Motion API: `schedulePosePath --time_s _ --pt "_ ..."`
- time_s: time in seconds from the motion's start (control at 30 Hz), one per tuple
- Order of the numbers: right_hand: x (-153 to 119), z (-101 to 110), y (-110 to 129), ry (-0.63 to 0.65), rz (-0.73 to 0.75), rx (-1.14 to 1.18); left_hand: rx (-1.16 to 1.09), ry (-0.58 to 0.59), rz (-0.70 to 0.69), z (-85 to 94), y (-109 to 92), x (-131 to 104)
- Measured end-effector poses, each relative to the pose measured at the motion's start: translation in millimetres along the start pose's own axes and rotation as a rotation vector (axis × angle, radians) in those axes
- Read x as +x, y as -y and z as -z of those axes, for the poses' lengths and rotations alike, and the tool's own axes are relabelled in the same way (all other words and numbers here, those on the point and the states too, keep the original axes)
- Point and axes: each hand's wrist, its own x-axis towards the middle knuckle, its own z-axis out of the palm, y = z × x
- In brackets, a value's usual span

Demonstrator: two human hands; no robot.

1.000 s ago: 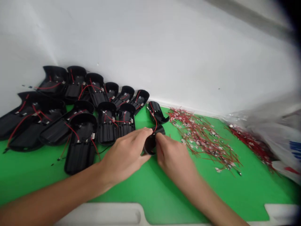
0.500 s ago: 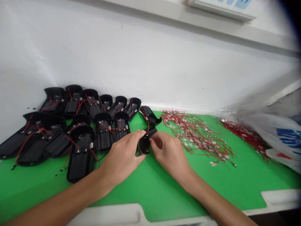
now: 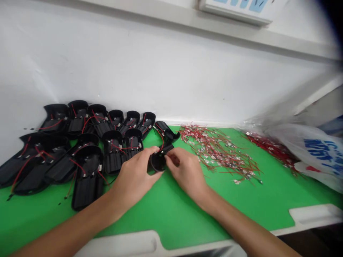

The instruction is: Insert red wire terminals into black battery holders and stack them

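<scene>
Near the middle of the green table, a black curved plastic housing (image 3: 158, 162) with a red wire is held between both hands. My left hand (image 3: 136, 175) grips its left side, fingers over the top edge and thumb at the bottom. My right hand (image 3: 184, 169) has its fingertips pinched at the housing's right side; any small part between them is hidden. Just behind lies another black housing (image 3: 167, 132) with a red wire. To the left stand several black housings (image 3: 88, 178) with red wires.
A spread pile of red wires with small metal pieces (image 3: 222, 151) lies right of my hands. Farther right are more red wires (image 3: 273, 150) and a printed plastic bag (image 3: 316, 153). A white wall (image 3: 160, 71) rises behind the green table (image 3: 187, 221).
The whole view has shifted slightly, so most things appear a little farther left. Both hands keep hold of the housing, which looks slightly turned.
</scene>
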Motion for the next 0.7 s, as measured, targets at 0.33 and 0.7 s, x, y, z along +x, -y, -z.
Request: schedulePosePath --time_s 0.33,0.7 --pt "-7.6 -7.3 0.5 -0.042 0.103 0.227 -0.165 -0.007 0.188 6.1 7.2 2.8" --pt "7.8 5.8 -17.7 0.149 0.281 0.161 -0.107 0.059 0.123 5.6 6.9 1.9"
